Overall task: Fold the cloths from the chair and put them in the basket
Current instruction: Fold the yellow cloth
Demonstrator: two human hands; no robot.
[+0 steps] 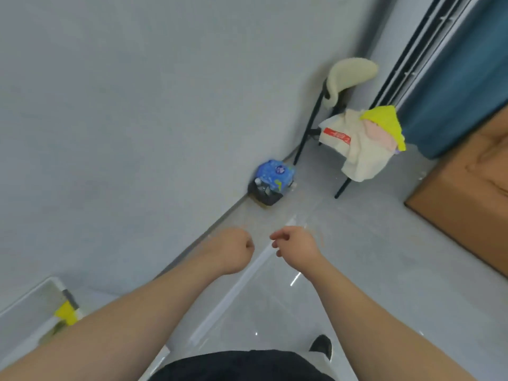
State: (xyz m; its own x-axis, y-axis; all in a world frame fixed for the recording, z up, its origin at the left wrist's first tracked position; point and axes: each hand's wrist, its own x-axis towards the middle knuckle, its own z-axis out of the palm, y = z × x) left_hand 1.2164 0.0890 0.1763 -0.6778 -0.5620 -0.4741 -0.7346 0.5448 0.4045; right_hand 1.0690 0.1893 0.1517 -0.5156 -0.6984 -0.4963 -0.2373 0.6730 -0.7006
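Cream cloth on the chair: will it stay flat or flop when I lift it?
Cream cloth is likely floppy: it hangs limp over the chair edge. Yellow cloth and pink cloth lie on it, so they may slide off.

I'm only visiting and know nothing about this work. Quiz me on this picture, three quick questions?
1. True or false: the left hand or the right hand holds a cloth.
2. Which cloth lies on top of the pile on the chair? A) blue B) yellow C) black
3. Fill in: the blue pack stands against the ____.

Key:
1. False: both hands hold nothing.
2. B: the yellow cloth.
3. The wall.
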